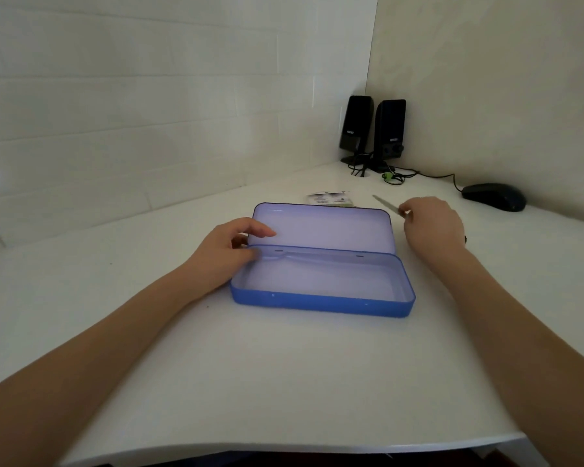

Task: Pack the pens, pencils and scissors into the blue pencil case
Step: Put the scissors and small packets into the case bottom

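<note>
1. Left grip: the left hand (230, 254) rests at the left end of the blue pencil case (321, 284), thumb touching the hinge edge, fingers loosely curled against the lid (321, 229). It steadies the case and encloses nothing.
2. Case position: it lies open at mid-table (284, 382), long axis running left to right, lid tilted back. The tray shows no contents.
3. Behind the lid: a small printed packet (329, 198) lies flat on the table.
4. Right grip: the right hand (434, 224) is clamped on a thin metallic item (386, 205), most likely the scissors' blade; the rest is hidden under the fingers. No pens or pencils are visible.
5. Key relation: the tray lies down and to the left of the right hand, which is the nearer carrier. The item's axis points up-left, so it probably needs turning parallel to the case.
6. Far right: two speakers (373, 129) and a mouse (493, 196) stand well apart.
</note>
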A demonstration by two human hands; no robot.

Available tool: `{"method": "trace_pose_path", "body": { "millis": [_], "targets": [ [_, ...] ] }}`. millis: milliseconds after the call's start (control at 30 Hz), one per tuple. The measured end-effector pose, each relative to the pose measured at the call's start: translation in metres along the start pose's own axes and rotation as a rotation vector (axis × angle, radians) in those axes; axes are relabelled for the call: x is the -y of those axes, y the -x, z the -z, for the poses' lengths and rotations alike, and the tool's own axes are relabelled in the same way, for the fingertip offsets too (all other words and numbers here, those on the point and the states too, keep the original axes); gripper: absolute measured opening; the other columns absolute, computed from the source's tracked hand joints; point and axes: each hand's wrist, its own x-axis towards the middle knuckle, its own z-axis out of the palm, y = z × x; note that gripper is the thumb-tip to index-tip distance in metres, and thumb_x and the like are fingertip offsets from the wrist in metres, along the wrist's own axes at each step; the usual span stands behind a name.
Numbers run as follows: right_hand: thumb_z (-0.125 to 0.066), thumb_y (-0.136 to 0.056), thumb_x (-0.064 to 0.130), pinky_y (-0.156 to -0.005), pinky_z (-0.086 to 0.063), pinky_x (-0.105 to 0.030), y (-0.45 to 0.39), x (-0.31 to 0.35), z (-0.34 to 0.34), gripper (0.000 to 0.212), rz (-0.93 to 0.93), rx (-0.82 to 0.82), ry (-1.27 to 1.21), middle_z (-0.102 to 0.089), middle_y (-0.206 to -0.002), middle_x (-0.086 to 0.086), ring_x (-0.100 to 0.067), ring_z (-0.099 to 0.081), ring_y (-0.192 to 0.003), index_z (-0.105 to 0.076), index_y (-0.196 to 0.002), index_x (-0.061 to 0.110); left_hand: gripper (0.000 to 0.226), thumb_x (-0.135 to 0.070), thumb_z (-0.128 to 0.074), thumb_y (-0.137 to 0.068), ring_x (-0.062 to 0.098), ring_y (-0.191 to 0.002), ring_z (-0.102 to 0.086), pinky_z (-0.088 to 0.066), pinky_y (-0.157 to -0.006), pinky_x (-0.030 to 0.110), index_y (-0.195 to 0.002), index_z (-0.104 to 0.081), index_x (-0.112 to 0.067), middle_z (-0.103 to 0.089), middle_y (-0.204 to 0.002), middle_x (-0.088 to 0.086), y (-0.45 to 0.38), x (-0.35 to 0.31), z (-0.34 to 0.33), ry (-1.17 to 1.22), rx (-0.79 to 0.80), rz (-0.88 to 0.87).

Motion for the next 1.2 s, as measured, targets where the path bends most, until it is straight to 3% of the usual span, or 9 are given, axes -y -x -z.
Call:
{"method": "trace_pose_path", "body": {
  "millis": [167, 233, 333, 533, 700, 833, 1000, 1100, 1200],
  "targets": [
    [-0.042, -0.091, 0.001, -0.085, -0.048, -0.042, 0.005, 0.012, 0.009, 0.037, 0.148, -0.195, -0.235, -0.061, -0.118, -0.016, -0.035, -0.058, -0.102, -0.065, -0.118, 0.011, 0.047, 0.016, -0.045, -0.079, 0.014, -0.086, -0.054, -0.04, -0.068, 0.005, -0.083, -0.063, -0.027, -0.064, -0.094, -0.012, -0.002, 0.001, -0.004, -0.024, -0.023, 0.013],
    [-0.047, -0.092, 0.003, -0.084, -0.049, -0.027, 0.012, 0.023, 0.014, 0.033, 0.263, -0.199, -0.459, -0.064, -0.111, -0.009, -0.024, -0.059, -0.094, -0.067, -0.116, 0.013, 0.046, 0.016, -0.044, -0.078, 0.014, -0.082, -0.054, -0.04, -0.064, 0.004, -0.081, -0.063, -0.025, -0.064, -0.089, -0.011, -0.002, 0.002, -0.004, -0.022, -0.03, 0.02],
    [-0.054, -0.088, -0.001, -0.076, -0.04, -0.001, 0.03, 0.046, 0.026, 0.031, 0.485, -0.022, -0.697, -0.063, -0.1, -0.003, -0.01, -0.056, -0.086, -0.07, -0.112, 0.012, 0.042, 0.014, -0.044, -0.079, 0.012, -0.077, -0.054, -0.04, -0.06, 0.005, -0.081, -0.064, -0.023, -0.064, -0.084, -0.01, -0.003, 0.002, -0.004, -0.017, -0.037, 0.043],
    [-0.059, -0.081, -0.005, -0.076, -0.046, -0.019, 0.057, 0.066, 0.03, 0.032, 0.794, 0.539, -0.547, -0.071, -0.094, -0.002, -0.015, -0.063, -0.085, -0.076, -0.099, 0.016, 0.037, 0.012, -0.042, -0.079, -0.009, -0.06, -0.051, -0.036, -0.056, 0.003, -0.086, -0.064, -0.017, -0.06, -0.077, -0.013, -0.005, 0.001, -0.002, -0.038, -0.051, 0.068],
    [-0.06, -0.08, -0.003, -0.078, -0.046, -0.021, 0.061, 0.071, 0.024, 0.034, 0.831, 0.59, -0.497, -0.07, -0.095, 0.002, -0.015, -0.062, -0.086, -0.076, -0.099, 0.019, 0.035, 0.009, -0.041, -0.081, -0.013, -0.064, -0.052, -0.035, -0.06, 0.001, -0.086, -0.064, -0.017, -0.059, -0.078, -0.015, -0.006, 0.001, -0.003, -0.105, -0.057, 0.06],
    [-0.067, -0.082, 0.007, -0.073, -0.046, -0.014, 0.071, 0.082, 0.017, 0.024, 0.845, 0.618, -0.553, -0.067, -0.089, 0.004, -0.01, -0.061, -0.082, -0.076, -0.101, 0.018, 0.035, 0.005, -0.041, -0.082, 0.009, -0.092, -0.054, -0.035, -0.072, -0.001, -0.083, -0.063, -0.022, -0.063, -0.097, -0.003, -0.007, 0.005, -0.005, -0.182, -0.055, 0.032],
    [-0.063, -0.086, 0.006, -0.073, -0.043, -0.01, 0.072, 0.084, 0.017, 0.022, 0.828, 0.693, -0.595, -0.065, -0.089, 0.011, -0.002, -0.059, -0.083, -0.075, -0.101, 0.016, 0.03, 0.002, -0.045, -0.084, 0.006, -0.087, -0.055, -0.037, -0.071, 0.002, -0.083, -0.064, -0.02, -0.064, -0.092, -0.006, -0.006, 0.005, -0.004, -0.162, -0.059, 0.03],
    [-0.063, -0.086, 0.005, -0.071, -0.043, -0.01, 0.062, 0.076, 0.022, 0.021, 0.757, 0.601, -0.627, -0.068, -0.096, -0.001, -0.008, -0.06, -0.081, -0.075, -0.101, 0.015, 0.028, 0.001, -0.046, -0.086, 0.005, -0.08, -0.055, -0.038, -0.067, 0.003, -0.082, -0.064, -0.02, -0.064, -0.088, -0.009, -0.005, 0.003, -0.004, -0.129, -0.053, 0.04],
    [-0.067, -0.084, 0.009, -0.062, -0.04, -0.007, 0.049, 0.062, 0.033, 0.016, 0.678, 0.532, -0.66, -0.068, -0.082, 0.011, -0.002, -0.053, -0.067, -0.077, -0.093, 0.017, 0.03, 0.0, -0.046, -0.087, 0.004, -0.077, -0.055, -0.039, -0.068, 0.006, -0.079, -0.064, -0.022, -0.065, -0.086, -0.01, -0.004, 0.001, -0.004, -0.105, -0.055, 0.051]
  ]
}}
